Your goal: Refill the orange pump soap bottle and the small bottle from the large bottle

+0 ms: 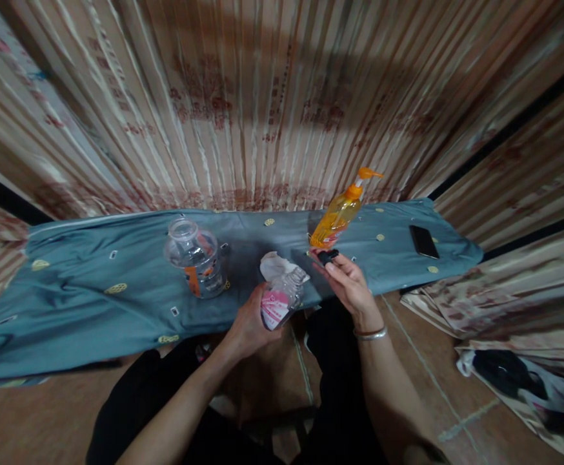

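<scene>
My left hand [249, 323] is wrapped round a small clear bottle [282, 298] with a pink and white label, tilted, its neck uncapped and pointing up right. My right hand [347, 284] pinches a small black cap [327, 256] at its fingertips, just right of the bottle's neck. A bracelet sits on my right wrist. A crumpled white tissue [275, 263] lies just behind the bottle on the blue-grey cloth [93, 297]. An orange pump bottle [341, 213] stands right behind my right hand's fingers.
A large clear plastic jar [195, 258] with an orange label stands left of my hands on the cloth. A black phone [423, 241] lies at the cloth's right end. Striped curtains hang behind. A bag with dark contents [509, 378] lies on the floor at right.
</scene>
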Demonstrator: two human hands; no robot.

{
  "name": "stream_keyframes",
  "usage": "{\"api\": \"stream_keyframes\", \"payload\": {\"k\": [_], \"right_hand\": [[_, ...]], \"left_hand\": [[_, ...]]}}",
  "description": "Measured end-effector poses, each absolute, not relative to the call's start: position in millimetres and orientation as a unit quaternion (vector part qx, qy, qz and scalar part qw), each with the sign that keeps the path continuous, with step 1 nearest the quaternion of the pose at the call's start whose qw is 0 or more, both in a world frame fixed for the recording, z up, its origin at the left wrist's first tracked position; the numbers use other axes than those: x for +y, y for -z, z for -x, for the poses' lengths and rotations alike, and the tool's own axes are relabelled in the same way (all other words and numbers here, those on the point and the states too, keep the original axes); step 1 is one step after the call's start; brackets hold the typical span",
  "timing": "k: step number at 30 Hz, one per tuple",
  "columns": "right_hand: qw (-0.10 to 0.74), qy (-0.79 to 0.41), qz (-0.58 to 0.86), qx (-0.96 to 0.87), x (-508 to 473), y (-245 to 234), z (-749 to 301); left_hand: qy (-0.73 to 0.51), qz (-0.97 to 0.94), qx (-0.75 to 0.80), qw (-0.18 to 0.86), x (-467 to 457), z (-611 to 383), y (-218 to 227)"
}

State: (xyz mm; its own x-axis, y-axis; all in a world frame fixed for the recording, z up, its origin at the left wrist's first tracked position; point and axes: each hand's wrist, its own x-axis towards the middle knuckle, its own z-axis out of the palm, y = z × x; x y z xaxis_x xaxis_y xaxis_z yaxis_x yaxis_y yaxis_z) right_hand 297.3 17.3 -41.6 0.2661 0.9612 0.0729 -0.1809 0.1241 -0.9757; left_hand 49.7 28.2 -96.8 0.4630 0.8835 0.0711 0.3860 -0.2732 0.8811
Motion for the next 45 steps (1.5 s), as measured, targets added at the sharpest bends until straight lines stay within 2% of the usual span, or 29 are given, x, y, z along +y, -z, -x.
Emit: {"api": "stream_keyframes", "payload": {"k": [3, 6, 8, 13, 15, 20, 24, 25, 27, 29, 31, 37, 40, 45], "right_hand": [[0.628, -0.366, 0.545, -0.418, 28, 46, -331], [0.561, -0.267, 0.617, -0.483, 42, 53, -358], [0.499, -0.203, 0.658, -0.526, 51, 62, -368], [0.278, -0.095, 0.767, -0.57, 58, 102, -366], [0.252, -0.092, 0.772, -0.576, 57, 116, -364], [0.26, -0.077, 0.764, -0.586, 49, 122, -368], [0.386, -0.076, 0.721, -0.57, 30, 106, -355], [0.421, -0.121, 0.695, -0.571, 23, 102, -346], [0.451, -0.296, 0.607, -0.584, 10, 96, -322], [0.443, -0.47, 0.493, -0.583, 0, 93, -297], [0.421, -0.539, 0.443, -0.58, -5, 93, -275], [0.406, -0.549, 0.477, -0.553, 2, 100, -257], [0.453, -0.558, 0.471, -0.511, 9, 101, -265], [0.546, -0.437, 0.558, -0.447, 21, 105, -287]], "left_hand": [[-0.287, -0.732, 0.447, 0.427, 29, -50, 91], [-0.291, -0.72, 0.457, 0.433, 30, -51, 83], [-0.297, -0.712, 0.464, 0.436, 31, -53, 79], [-0.318, -0.697, 0.471, 0.437, 33, -59, 76], [-0.321, -0.694, 0.471, 0.44, 34, -61, 78], [-0.348, -0.691, 0.463, 0.433, 35, -63, 86], [-0.375, -0.675, 0.462, 0.435, 38, -66, 93], [-0.382, -0.671, 0.46, 0.438, 39, -67, 95], [-0.397, -0.666, 0.449, 0.444, 41, -69, 97], [-0.411, -0.66, 0.436, 0.453, 44, -72, 98], [-0.423, -0.65, 0.421, 0.471, 45, -74, 99], [-0.454, -0.596, 0.361, 0.556, 40, -78, 103], [-0.474, -0.566, 0.383, 0.556, 36, -72, 99], [-0.489, -0.561, 0.43, 0.511, 26, -35, 83]]}}
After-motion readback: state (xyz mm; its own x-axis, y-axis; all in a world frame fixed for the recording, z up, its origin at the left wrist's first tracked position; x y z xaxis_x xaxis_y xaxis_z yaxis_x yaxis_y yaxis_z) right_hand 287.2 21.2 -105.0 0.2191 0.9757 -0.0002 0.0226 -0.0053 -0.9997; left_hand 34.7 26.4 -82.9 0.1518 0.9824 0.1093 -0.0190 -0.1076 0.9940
